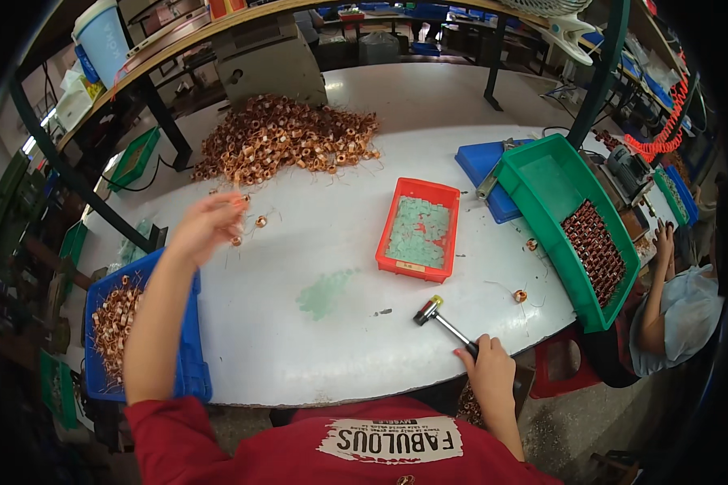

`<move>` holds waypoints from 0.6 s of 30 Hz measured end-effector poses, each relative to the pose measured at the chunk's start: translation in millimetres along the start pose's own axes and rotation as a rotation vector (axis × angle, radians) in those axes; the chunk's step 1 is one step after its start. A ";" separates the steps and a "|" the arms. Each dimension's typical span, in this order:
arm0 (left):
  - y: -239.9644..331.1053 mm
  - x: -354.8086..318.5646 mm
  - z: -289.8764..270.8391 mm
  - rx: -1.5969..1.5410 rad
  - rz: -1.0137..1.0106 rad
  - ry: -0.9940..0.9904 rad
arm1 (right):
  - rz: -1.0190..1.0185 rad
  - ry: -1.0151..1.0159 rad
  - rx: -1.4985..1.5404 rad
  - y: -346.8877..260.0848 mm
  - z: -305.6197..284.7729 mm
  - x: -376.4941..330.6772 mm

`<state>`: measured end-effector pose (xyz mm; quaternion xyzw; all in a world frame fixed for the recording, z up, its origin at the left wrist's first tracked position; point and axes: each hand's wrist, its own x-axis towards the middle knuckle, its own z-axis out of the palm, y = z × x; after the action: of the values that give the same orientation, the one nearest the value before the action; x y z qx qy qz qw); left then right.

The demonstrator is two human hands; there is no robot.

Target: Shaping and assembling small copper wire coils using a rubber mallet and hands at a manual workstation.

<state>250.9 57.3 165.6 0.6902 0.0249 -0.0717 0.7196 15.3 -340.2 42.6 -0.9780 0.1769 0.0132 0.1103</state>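
In the head view, a small hammer (455, 328) is gripped by its handle in the right hand (490, 373), at the near edge of the tabletop (299, 356), its head pointing inward. The left hand (210, 226) is held above the left part, fingers bent, near loose coils (260, 221); whether one is grasped cannot be told. A coil heap (291, 141) is piled toward the far left corner. Green pieces (419, 230) are contained in a red tray (441, 275), between the heap and a green bin (542, 166) along the right edge.

Looks pretty bright across the white table (332, 356), kinda shiny up front. Bends hard and fades to black around the outside, smears the left hand (209, 226) a bit.
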 end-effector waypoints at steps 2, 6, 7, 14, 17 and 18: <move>-23.6 -23.1 35.2 -0.219 -0.052 -0.198 | -0.052 0.103 -0.151 -2.0 4.3 1.5; -67.4 -83.9 98.2 -0.537 -0.153 -0.531 | -0.354 0.349 0.085 -19.9 -12.7 14.6; -77.5 -95.0 110.6 -0.681 -0.187 -0.612 | -0.411 0.258 0.320 -26.1 -17.2 21.1; -117.0 -127.8 149.0 -0.755 -0.375 -0.729 | -0.512 -0.450 1.379 -81.3 -43.4 53.4; -120.4 -133.8 149.7 -0.753 -0.400 -0.763 | -0.635 -0.475 1.365 -81.6 -42.4 60.3; -121.1 -134.5 149.2 -0.763 -0.403 -0.798 | -0.694 -0.476 1.342 -79.4 -42.0 62.8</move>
<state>91.9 -86.6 70.7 0.2837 -0.0929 -0.4473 0.8431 101.3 -298.5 96.3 -0.6727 -0.1965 0.0773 0.7092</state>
